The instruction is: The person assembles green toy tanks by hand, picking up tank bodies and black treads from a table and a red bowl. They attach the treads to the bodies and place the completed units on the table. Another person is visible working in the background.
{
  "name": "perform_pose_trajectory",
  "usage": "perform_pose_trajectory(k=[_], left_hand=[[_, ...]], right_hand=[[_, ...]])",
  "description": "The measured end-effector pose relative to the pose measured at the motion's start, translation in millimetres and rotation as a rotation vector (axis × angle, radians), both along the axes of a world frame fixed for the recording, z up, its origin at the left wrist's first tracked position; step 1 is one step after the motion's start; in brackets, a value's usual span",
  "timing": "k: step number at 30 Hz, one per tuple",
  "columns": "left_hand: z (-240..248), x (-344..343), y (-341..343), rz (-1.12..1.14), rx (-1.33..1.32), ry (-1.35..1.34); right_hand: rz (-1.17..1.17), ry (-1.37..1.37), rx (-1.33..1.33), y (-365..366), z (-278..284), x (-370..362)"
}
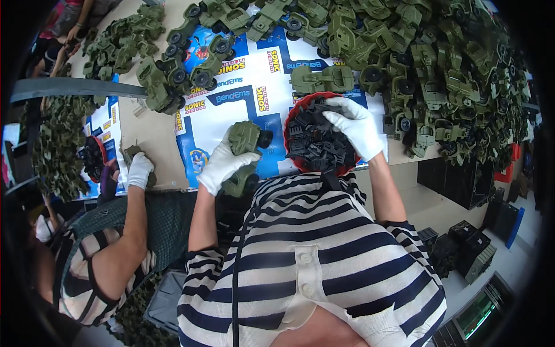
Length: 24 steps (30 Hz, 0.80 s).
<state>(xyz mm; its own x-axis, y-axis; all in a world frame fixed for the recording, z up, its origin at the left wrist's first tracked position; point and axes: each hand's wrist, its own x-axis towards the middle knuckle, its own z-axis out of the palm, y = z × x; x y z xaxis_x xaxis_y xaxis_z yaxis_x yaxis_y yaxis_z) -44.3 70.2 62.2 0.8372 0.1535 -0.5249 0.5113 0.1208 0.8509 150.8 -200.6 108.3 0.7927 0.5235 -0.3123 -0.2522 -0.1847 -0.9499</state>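
Note:
My left hand (222,166), in a white glove, is wrapped round an olive-green toy jeep (244,139) with black wheels, held tilted at the table's near edge. My right hand (354,126), also gloved in white, reaches over a red bowl (287,128) to the right of the jeep. The bowl is heaped with small black plastic parts (315,141). The right fingertips are drawn together against the parts at the bowl's far side; whether a part is between them is hidden.
Many green toy jeeps (428,75) pile up across the table's far and right sides. One jeep (321,78) stands just beyond the bowl. Printed blue-and-white sheets (231,104) cover the table. At left, a co-worker's gloved hand (140,169) holds a green toy. A grey bar (75,88) crosses there.

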Motion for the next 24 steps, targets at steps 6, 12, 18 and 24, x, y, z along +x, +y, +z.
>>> perform_pose_trajectory(k=[6, 12, 18, 24], left_hand=[[56, 18, -35, -0.007, -0.206, -0.072], [77, 27, -48, -0.019, -0.22, -0.055], [90, 35, -45, -0.018, -0.282, -0.095], [93, 62, -41, 0.037, -0.38, -0.204]], right_hand=[[0.234, -0.36, -0.012, 51, 25, -21], [0.287, 0.135, 0.228, 39, 10, -15], [0.367, 0.274, 0.196, 36, 14, 0], [0.221, 0.486, 0.485, 40, -5, 22]])
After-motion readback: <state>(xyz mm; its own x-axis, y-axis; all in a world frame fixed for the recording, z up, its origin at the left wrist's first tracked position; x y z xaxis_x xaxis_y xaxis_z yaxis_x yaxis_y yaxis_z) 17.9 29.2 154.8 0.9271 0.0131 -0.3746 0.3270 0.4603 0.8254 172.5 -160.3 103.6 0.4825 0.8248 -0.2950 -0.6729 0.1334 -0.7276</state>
